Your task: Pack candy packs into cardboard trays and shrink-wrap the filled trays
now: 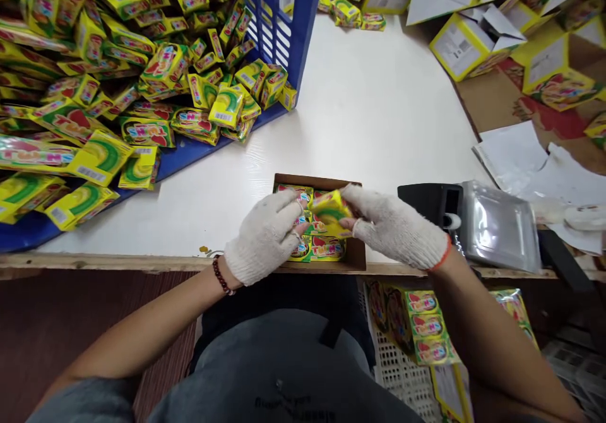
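A shallow brown cardboard box (357,260) lies at the table's front edge, with small yellow-green TWINS packets (327,250) in rows inside. My right hand (395,224), in a white knit glove with bare fingertips, grips a yellow candy packet (330,211) tilted above the box; the packet is slightly blurred. Over the box's left side is my left hand (269,237), gloved the same way. Its thumb and fingers are apart, with the tips at the packets in the box. Both hands hide part of the box's contents.
A blue crate (310,6) on its side spills many similar packets (163,66) at left. Opened yellow cartons (457,47) stand at back right. A black device (426,202) and clear plastic bags (499,224) lie right. Below the edge, a white basket (402,372) holds wrapped packs.
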`<state>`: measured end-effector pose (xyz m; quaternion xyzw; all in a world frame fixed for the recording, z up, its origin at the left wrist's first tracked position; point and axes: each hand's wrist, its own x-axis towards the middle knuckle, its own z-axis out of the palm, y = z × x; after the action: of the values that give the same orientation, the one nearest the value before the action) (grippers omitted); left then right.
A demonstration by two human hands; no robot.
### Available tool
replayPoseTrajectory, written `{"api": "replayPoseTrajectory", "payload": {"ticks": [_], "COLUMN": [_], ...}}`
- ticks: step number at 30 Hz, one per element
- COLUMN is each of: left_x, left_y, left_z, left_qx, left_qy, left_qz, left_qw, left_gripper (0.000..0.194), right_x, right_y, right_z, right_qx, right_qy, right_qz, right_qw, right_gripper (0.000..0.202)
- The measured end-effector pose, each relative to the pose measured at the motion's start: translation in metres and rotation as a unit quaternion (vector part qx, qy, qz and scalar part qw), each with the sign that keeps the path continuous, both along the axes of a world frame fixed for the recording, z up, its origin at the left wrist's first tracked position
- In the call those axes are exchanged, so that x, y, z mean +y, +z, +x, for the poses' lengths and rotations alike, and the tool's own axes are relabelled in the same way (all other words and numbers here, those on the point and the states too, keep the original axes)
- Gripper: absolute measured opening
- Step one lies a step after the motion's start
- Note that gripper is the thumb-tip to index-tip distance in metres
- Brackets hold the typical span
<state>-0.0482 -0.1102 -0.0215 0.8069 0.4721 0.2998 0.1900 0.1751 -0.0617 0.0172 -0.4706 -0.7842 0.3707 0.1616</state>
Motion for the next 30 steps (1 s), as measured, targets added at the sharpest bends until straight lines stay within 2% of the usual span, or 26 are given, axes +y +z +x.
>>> {"api": "replayPoseTrajectory", "payload": {"ticks": [1,3,5,7,9,10,11,14,16,18,20,22,24,26,28,30], "left_x": [0.000,0.000,0.001,0.004,0.009,0.012,0.015,0.018,0.015,0.007,-0.002,-0.011,-0.015,-0.013,-0.006,0.003], "left_y": [0.002,0.008,0.012,0.013,0.009,0.007,0.005,0.004,0.009,0.016,0.021,0.025,0.026,0.028,0.029,0.029], "left_z": [-0.003,-0.005,-0.001,0.006,0.013,0.016,0.018,0.019,0.018,0.018,0.018,0.021,0.022,0.021,0.017,0.013], "left_qx": [0.008,-0.025,-0.123,-0.239,-0.318,-0.327,-0.314,-0.166,-0.025,0.115,0.231,0.294,0.307,0.272,0.171,0.006], "left_qy": [-0.016,-0.012,0.030,0.058,0.065,0.067,0.068,0.056,0.015,-0.067,-0.148,-0.183,-0.173,-0.139,-0.068,0.012], "left_qz": [-0.017,-0.074,-0.161,-0.262,-0.334,-0.349,-0.348,-0.252,-0.180,-0.162,-0.182,-0.200,-0.222,-0.254,-0.287,-0.325], "left_qw": [1.000,0.997,0.979,0.933,0.885,0.876,0.881,0.952,0.983,0.978,0.944,0.917,0.909,0.918,0.940,0.945], "left_gripper": [0.023,0.024,0.029,0.038,0.041,0.039,0.035,0.015,0.014,0.017,0.021,0.033,0.045,0.048,0.042,0.039], "right_x": [0.001,-0.001,-0.008,-0.017,-0.023,-0.024,-0.022,-0.011,-0.002,0.003,0.004,0.000,-0.004,-0.009,-0.015,-0.022], "right_y": [0.003,0.008,0.011,0.012,0.010,0.007,0.004,-0.004,-0.004,-0.001,0.003,0.003,0.002,0.002,0.005,0.011], "right_z": [0.002,-0.004,-0.017,-0.028,-0.031,-0.029,-0.026,-0.013,-0.008,-0.008,-0.016,-0.027,-0.038,-0.045,-0.046,-0.043], "right_qx": [-0.078,-0.215,-0.279,-0.282,-0.248,-0.230,-0.213,-0.192,-0.212,-0.267,-0.334,-0.383,-0.412,-0.431,-0.433,-0.423], "right_qy": [0.050,0.128,0.146,0.149,0.156,0.160,0.164,0.160,0.119,0.066,0.031,0.019,0.029,0.049,0.046,0.026], "right_qz": [0.033,0.115,0.205,0.267,0.286,0.279,0.262,0.159,0.080,0.012,-0.050,-0.090,-0.097,-0.090,-0.064,0.009], "right_qw": [0.995,0.961,0.927,0.910,0.912,0.919,0.927,0.955,0.967,0.961,0.941,0.919,0.905,0.897,0.898,0.906], "right_gripper": [0.022,0.022,0.022,0.020,0.018,0.016,0.015,0.014,0.017,0.019,0.020,0.031,0.050,0.058,0.054,0.047]}}
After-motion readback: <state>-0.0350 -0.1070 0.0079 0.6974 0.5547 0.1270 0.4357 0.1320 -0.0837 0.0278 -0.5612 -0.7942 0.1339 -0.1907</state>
